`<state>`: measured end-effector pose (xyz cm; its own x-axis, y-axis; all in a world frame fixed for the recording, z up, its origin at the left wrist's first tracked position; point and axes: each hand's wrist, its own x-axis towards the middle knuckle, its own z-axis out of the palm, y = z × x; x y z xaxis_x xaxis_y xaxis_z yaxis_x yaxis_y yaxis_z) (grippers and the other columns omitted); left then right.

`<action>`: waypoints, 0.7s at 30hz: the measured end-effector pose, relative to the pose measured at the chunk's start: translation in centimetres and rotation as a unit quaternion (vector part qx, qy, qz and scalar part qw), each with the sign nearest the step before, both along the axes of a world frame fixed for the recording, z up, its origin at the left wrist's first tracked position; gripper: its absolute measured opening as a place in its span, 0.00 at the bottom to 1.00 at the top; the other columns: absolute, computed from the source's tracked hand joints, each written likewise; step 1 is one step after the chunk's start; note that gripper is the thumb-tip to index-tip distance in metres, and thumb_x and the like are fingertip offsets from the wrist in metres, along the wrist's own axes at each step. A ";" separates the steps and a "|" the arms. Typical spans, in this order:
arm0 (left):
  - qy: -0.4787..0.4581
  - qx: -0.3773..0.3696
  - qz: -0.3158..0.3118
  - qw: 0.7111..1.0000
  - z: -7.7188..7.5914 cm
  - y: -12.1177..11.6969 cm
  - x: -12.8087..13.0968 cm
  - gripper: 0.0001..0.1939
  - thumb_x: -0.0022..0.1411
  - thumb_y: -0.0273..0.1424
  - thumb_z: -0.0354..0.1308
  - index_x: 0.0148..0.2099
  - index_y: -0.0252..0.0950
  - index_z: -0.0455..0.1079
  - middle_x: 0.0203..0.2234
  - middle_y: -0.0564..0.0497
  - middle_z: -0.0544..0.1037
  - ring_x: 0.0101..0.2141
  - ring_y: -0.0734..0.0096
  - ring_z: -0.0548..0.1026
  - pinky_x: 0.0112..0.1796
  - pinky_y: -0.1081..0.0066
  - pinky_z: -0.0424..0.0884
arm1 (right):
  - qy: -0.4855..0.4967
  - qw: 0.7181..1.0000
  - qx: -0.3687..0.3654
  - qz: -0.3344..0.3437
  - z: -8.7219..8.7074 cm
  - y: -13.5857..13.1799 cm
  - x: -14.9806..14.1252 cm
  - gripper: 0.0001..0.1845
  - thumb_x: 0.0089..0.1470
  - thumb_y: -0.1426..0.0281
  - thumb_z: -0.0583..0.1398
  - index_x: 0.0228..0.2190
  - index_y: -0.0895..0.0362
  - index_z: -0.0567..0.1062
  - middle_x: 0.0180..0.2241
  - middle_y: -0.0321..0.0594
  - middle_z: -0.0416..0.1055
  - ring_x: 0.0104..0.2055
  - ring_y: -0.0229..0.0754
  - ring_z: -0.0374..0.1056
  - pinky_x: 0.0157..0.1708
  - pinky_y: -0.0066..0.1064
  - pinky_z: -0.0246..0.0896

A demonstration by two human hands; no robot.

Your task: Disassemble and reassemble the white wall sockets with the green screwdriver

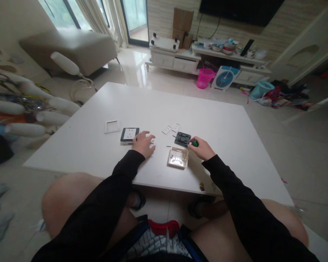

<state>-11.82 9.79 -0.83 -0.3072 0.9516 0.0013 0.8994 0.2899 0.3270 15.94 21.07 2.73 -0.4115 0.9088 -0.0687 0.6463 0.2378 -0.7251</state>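
My left hand (pixel 144 144) rests by the right edge of a wall socket (pixel 130 134) with a dark frame and white face, its fingers spread. In my right hand (pixel 203 148) is a screwdriver, its green handle (pixel 195 143) showing between the fingers; the shaft is hard to make out. Just left of that hand lies a black socket module (pixel 183 139). A white mounting box (pixel 178 157) sits open side up in front of the module. Two small white cover plates (pixel 167 130) lie behind, and a white frame (pixel 112 126) is at the far left.
These parts lie on a white table (pixel 153 105). A tiny figure (pixel 202 187) is at its near edge, close to my knees. Beyond stand a pink basket (pixel 205 78), a blue fan (pixel 225 77) and a white cabinet (pixel 164 60). A lamp with white shades (pixel 65 63) is at left.
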 end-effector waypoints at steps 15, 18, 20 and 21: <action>0.038 -0.129 0.042 0.990 3.3 3.2 -19.6 0.46 0.43 0.33 0.70 0.66 0.34 0.66 0.64 0.37 0.70 0.62 0.43 0.67 0.60 0.55 0.66 | -0.044 0.995 0.075 0.045 5.5 -2.4 3.9 0.12 0.55 0.60 0.62 0.37 0.53 0.77 0.39 0.44 0.79 0.41 0.50 0.73 0.46 0.42 0.64; 0.025 -0.130 0.025 0.991 1.4 2.6 -23.2 0.46 0.39 0.40 0.73 0.62 0.32 0.69 0.62 0.37 0.72 0.61 0.47 0.69 0.59 0.62 0.66 | -0.025 0.997 0.069 0.012 5.5 -3.5 6.6 0.14 0.55 0.56 0.61 0.37 0.53 0.78 0.37 0.43 0.79 0.39 0.50 0.73 0.43 0.42 0.66; 0.009 -0.113 0.001 0.994 0.1 2.3 -24.9 0.46 0.39 0.43 0.72 0.60 0.31 0.71 0.60 0.38 0.74 0.60 0.49 0.72 0.59 0.65 0.67 | -0.026 0.999 0.041 -0.020 5.0 -4.0 8.1 0.17 0.55 0.54 0.61 0.37 0.53 0.78 0.35 0.43 0.79 0.37 0.50 0.73 0.38 0.41 0.68; 0.008 -0.107 -0.004 0.994 -0.4 2.2 -25.5 0.46 0.38 0.44 0.72 0.60 0.32 0.71 0.59 0.39 0.75 0.59 0.49 0.72 0.58 0.65 0.68 | -0.029 0.998 0.035 -0.032 4.7 -4.2 8.5 0.17 0.55 0.53 0.61 0.37 0.53 0.78 0.35 0.44 0.78 0.36 0.50 0.73 0.37 0.41 0.68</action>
<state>-37.34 12.03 -1.28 -0.3006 0.9331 -0.1975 0.9069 0.3437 0.2438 24.48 16.85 7.47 -0.3505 0.9362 -0.0261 0.7019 0.2441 -0.6691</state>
